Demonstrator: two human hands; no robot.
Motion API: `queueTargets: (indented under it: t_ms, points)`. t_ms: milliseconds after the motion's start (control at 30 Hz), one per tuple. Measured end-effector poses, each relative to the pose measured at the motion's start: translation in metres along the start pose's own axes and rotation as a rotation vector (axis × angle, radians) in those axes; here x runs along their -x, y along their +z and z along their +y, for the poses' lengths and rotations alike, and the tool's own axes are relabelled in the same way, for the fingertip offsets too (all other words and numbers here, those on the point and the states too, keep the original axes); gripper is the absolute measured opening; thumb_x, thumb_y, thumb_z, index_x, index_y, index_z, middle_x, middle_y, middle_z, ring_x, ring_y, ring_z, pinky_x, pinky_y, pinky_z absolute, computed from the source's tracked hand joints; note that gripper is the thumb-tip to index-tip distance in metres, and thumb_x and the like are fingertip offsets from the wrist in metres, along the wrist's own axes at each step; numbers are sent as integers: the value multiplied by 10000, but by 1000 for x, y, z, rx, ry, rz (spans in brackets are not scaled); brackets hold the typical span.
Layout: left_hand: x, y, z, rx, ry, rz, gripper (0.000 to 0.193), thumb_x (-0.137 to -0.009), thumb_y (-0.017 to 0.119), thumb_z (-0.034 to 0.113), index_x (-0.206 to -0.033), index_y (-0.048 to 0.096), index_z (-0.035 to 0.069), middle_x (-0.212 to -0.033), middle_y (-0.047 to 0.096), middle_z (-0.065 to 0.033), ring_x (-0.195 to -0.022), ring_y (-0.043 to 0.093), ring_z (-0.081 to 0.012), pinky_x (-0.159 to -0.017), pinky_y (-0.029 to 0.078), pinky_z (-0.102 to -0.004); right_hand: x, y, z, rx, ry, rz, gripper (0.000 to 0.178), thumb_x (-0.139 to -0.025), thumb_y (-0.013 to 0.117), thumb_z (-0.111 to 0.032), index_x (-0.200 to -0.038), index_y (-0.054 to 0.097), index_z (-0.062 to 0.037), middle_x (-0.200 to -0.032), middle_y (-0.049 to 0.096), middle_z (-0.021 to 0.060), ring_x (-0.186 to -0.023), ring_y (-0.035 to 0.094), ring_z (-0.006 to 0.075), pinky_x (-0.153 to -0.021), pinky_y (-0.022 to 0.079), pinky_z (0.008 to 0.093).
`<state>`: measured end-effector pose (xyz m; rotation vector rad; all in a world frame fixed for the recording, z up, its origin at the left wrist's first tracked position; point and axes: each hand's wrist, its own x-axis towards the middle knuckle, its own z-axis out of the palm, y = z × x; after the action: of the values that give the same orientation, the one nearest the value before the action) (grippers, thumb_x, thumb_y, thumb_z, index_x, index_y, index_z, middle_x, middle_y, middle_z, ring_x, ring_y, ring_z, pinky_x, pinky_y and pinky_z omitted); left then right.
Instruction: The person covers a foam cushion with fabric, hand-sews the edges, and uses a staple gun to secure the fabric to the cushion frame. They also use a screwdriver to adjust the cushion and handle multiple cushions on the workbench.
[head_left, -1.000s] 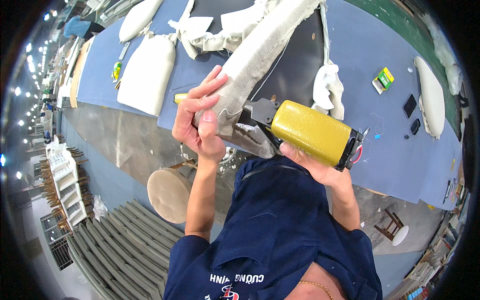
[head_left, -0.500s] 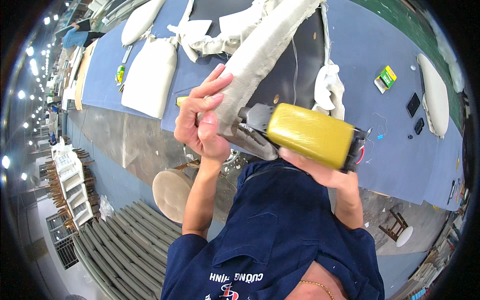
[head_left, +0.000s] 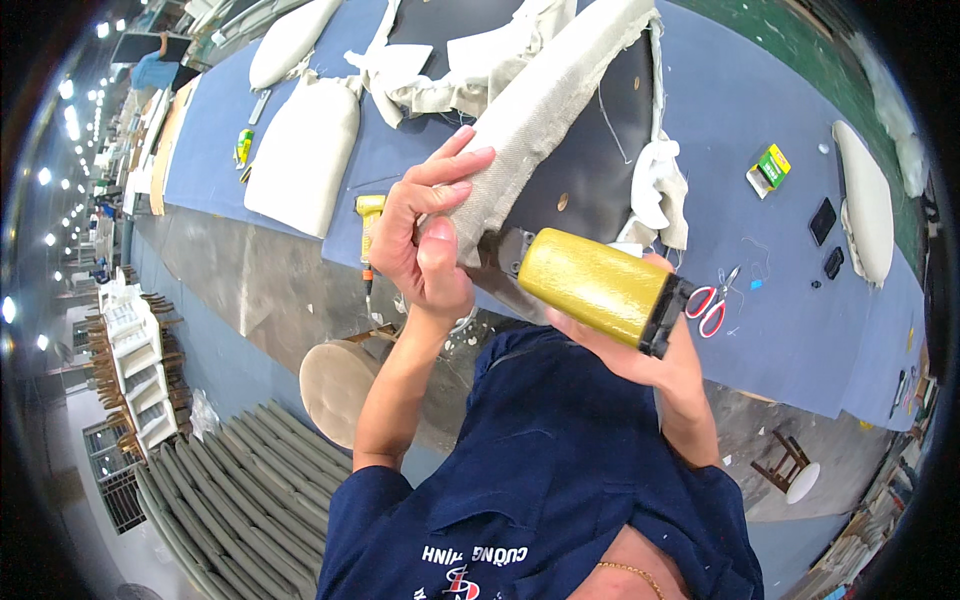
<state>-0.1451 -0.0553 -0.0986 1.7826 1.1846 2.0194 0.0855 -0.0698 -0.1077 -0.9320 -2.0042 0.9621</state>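
Observation:
A yellow staple gun (head_left: 592, 284) is in my right hand (head_left: 655, 362), whose fingers are wrapped round it and partly hidden under its body. Its dark nose points left, against the lower end of a long piece covered in light woven fabric (head_left: 548, 112). My left hand (head_left: 432, 240) grips that end, thumb on the near side and fingers over the far side. The piece slants up and right over a black panel (head_left: 588, 175) with loose white fabric (head_left: 455, 85) around it. Just beyond my left wrist lies a yellow tool (head_left: 370, 212) with a dark tip at the table edge.
On the blue table (head_left: 740, 110) are red-handled scissors (head_left: 712, 304), a green-yellow box (head_left: 769, 170), a phone (head_left: 822, 221) and white padded panels (head_left: 306, 150). A round beige stool (head_left: 338, 390) and long grey padded pieces (head_left: 245, 490) stand left; a small stool (head_left: 785, 468) lies right.
The staple gun has shifted left and slightly down, with its nose nearer the fabric end. My left hand has moved slightly right. The scissors and the yellow tool now show more fully.

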Motion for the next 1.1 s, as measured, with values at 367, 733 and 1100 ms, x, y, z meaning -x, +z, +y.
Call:
queueTargets:
  t_ms: [367,733,1100]
  points:
    - [12,21,13,61,-36,143,227,-825,583,110,-1003,541,-24,-1063,682,-256,-1073,621,-324,-1044,490,-556,27,-60,51,-253,736,158,387,-833,867,-219,-1122,731,1,-1028,750,95,-925,686,170,-804,534,315]
    - [-7,95,29,241,155,-177,348,-730,892,166,-1008,698,90,-1125,740,-93,-1173,617,-328,-1091,427,-568,209,-123,349,654,947,438,584,-701,844,-230,-1197,689,37,-1152,707,274,-1069,695,423,-914,553,474]
    - [-139,131,-8,213,90,-909,259,-1037,514,204,-1186,654,45,-1359,628,-129,-1382,492,-337,-1180,329,-451,225,-149,297,180,888,521,395,-747,834,-184,-1050,737,49,-737,700,103,-578,624,143,-571,532,324]
